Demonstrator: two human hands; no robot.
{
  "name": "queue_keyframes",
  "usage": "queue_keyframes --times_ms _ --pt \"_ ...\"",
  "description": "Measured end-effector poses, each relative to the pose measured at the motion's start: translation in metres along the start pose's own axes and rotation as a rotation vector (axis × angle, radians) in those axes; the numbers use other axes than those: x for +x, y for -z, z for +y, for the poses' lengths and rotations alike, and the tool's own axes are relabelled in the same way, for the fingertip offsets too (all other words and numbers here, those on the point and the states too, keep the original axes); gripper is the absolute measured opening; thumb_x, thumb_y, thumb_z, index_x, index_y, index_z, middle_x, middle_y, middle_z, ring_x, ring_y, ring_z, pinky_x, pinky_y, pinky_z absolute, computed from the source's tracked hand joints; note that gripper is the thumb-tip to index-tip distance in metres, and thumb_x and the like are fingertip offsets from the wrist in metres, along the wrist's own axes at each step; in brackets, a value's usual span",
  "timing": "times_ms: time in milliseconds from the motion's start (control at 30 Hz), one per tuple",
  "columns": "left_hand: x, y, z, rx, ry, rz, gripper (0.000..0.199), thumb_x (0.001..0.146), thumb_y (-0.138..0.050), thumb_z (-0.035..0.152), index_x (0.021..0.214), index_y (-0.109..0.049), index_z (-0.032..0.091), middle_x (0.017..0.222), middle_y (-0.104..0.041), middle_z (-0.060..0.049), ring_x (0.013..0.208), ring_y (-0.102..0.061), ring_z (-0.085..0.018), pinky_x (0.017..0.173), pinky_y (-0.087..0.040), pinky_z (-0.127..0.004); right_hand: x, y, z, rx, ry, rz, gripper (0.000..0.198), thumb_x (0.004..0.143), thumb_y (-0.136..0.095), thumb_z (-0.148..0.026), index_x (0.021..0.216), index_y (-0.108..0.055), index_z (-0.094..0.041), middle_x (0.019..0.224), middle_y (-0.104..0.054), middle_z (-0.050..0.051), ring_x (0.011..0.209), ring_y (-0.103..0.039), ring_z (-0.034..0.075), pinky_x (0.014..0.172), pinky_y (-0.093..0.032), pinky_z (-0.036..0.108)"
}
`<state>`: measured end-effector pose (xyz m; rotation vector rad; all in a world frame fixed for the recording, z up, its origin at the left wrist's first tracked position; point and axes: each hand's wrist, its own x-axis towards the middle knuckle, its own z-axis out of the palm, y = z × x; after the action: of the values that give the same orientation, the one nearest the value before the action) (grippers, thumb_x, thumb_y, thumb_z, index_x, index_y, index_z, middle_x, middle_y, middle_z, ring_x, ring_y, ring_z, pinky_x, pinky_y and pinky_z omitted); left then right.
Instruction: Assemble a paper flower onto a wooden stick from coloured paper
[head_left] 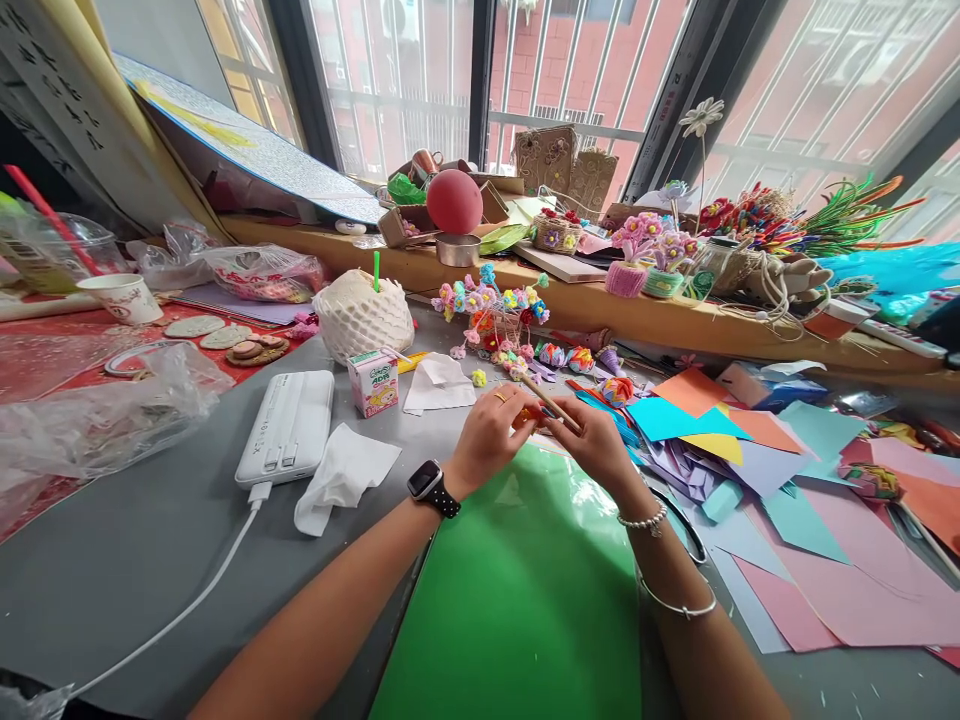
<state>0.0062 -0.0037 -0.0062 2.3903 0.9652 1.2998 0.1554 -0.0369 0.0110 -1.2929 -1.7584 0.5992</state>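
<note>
My left hand (491,438), with a watch on its wrist, is closed in a pinch on a small orange piece (531,410) that the fingers mostly hide. Facing it, my right hand (592,442) grips a thin wooden stick (551,402), which slants up to the left past the left fingertips. The fingertips of both hands meet around the orange piece. Below them lies a glossy green sheet (525,600) on the grey table. Just beyond the hands are colourful small flowers (491,305) and a striped orange paper bud (618,391).
Coloured paper sheets (862,570) and strips cover the right side. On the left are a white power bank (286,428) with a cable, crumpled tissue (346,480), a small drink carton (373,384) and a wrapped coconut (364,318). Crafts crowd the window sill (660,335).
</note>
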Motion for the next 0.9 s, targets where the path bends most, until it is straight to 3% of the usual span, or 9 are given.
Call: queue_keyframes --times_ms 167,300,533,700,900 --pt "0.005 0.007 0.001 -0.029 -0.018 -0.024 0.010 0.076 -0.047 0.014 0.076 -0.056 0.019 0.079 -0.057 -0.004 0.079 -0.052 -0.017 0.072 -0.038 -0.028 -0.002 0.002 -0.004 -0.003 -0.010 0.011 0.023 0.074 -0.055 -0.029 0.093 -0.060 -0.017 0.077 -0.064 0.003 0.065 -0.058 0.015 0.055 -0.045 0.024" --pt "0.009 0.013 -0.001 -0.129 0.011 -0.005 0.011 0.074 -0.049 0.010 0.078 -0.054 0.018 0.081 -0.058 -0.003 0.081 -0.053 -0.015 0.073 -0.041 -0.026 -0.003 0.008 -0.010 -0.150 0.049 0.165 0.020 0.072 -0.058 -0.032 0.085 -0.061 -0.017 0.067 -0.059 0.002 0.058 -0.053 0.013 0.051 -0.041 0.024" --pt "0.013 0.020 0.004 -0.393 0.141 -0.120 0.005 0.074 -0.052 0.015 0.078 -0.055 0.015 0.077 -0.060 -0.002 0.075 -0.056 -0.012 0.069 -0.045 -0.024 -0.002 0.016 -0.014 -0.257 0.215 0.302 0.023 0.068 -0.063 -0.034 0.086 -0.063 -0.019 0.090 -0.049 0.006 0.083 -0.050 0.019 0.065 -0.044 0.031" --pt "0.014 0.022 0.007 -0.496 0.199 -0.199 0.008 0.074 -0.054 0.021 0.076 -0.058 0.014 0.078 -0.060 -0.002 0.078 -0.056 -0.013 0.072 -0.045 -0.024 -0.001 0.019 -0.013 -0.188 0.240 0.153 0.018 0.071 -0.061 -0.030 0.086 -0.061 -0.020 0.090 -0.052 0.005 0.089 -0.051 0.019 0.077 -0.042 0.031" --pt "0.013 0.023 0.004 -0.600 0.253 -0.305 0.011 0.074 -0.054 0.023 0.077 -0.056 0.012 0.081 -0.056 -0.003 0.077 -0.055 -0.012 0.072 -0.044 -0.024 -0.001 0.020 -0.013 -0.196 0.194 0.096 0.016 0.070 -0.062 -0.032 0.077 -0.058 -0.018 0.085 -0.053 0.005 0.082 -0.052 0.018 0.071 -0.042 0.029"
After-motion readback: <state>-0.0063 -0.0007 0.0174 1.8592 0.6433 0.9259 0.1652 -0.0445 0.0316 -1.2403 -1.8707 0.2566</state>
